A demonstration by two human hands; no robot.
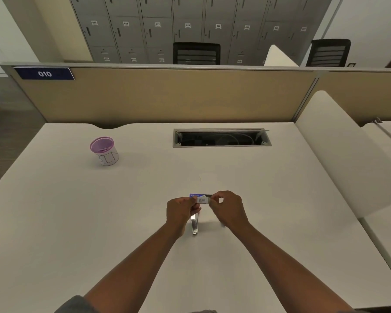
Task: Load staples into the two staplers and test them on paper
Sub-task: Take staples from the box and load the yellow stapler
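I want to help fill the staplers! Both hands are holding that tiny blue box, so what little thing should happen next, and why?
Probably slide the staple box open. The left hand and right hand pinch it at either end above the table, and no loose staples show yet. A silver stapler waits just below the hands.

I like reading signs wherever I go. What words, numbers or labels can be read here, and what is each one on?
"010": white on the blue plate on the desk partition.
"BIN": handwritten on the white label of the purple mesh cup.
Locker tags: three-digit numbers, too blurred to read.
Small blue staple box, held by the left hand and right hand: print too small to read.
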